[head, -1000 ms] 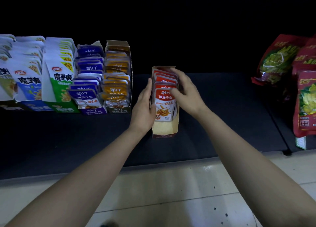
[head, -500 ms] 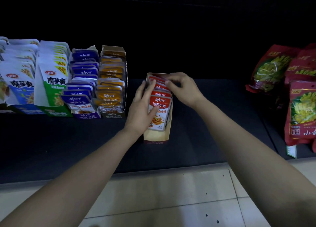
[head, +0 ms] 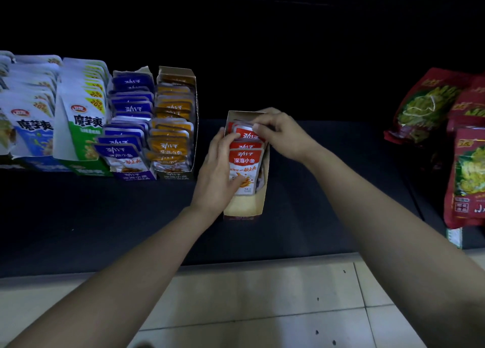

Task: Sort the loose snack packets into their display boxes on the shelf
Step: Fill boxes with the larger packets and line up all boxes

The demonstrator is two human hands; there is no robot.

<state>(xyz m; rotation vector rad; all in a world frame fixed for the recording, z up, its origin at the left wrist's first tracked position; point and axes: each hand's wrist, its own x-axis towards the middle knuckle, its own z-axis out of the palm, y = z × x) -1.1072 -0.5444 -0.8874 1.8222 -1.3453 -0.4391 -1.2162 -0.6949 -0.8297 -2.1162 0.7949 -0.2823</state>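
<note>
Beside purple box, orange box — left hand grips red packets, right hand pinches rear packet.

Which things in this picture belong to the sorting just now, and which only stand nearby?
In the job: red packets, their cardboard box, left hand, right hand, both holding the packets.
Nearby only: purple packets, orange packets, white bags, large red bags.
</note>
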